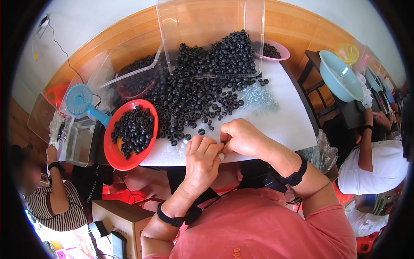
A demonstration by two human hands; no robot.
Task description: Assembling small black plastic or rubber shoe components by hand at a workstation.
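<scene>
Right hand (pixel 242 136) is pinching a small dark part (pixel 224 143), mostly hidden, axis can't tell; left hand (pixel 202 162) is curling against it, hold unclear. Loose black ring (pixel 201 131) is lying just beyond left knuckles, nearer left.

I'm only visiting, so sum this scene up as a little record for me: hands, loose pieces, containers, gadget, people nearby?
Hands: left hand and right hand meet at the near edge of the white-topped table; what they pinch is too small to tell
Loose pieces: black pieces spread widely; clear bits piled to their right
Containers: red bowl of black pieces; clear bin; pink bowl
Gadget: blue fan, left of the red bowl
People nearby: striped shirt at left, white shirt at right
</scene>
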